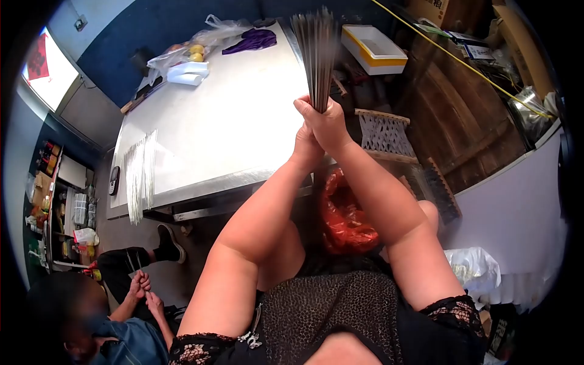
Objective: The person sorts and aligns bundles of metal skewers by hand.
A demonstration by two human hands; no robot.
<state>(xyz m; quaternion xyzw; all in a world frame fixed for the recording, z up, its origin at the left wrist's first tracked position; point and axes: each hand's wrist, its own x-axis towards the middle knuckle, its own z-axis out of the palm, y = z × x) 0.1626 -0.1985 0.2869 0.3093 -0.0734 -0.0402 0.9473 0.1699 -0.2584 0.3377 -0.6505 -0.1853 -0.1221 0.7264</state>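
Both my hands are raised over the near right edge of the table, closed together round the lower end of a bundle of thin metal rods point(316, 58) that look like skewers. The bundle stands upright, its tops fanned out and slightly blurred. My right hand point(330, 125) wraps the rods higher up, thumb toward the left. Just below and against it, my left hand point(307, 146) is closed at the bottom of the bundle; its fingers are partly hidden. More thin silvery rods point(141, 173) lie on the white table point(225, 128), some sticking out past its near edge.
A mobile phone point(114, 180) lies at the table's left corner. Plastic bags point(188, 73) and a purple cloth point(250, 41) sit at the back. A red plastic bag point(350, 219) is below my arms. At lower left, another person's hands point(146, 289) hold thin rods.
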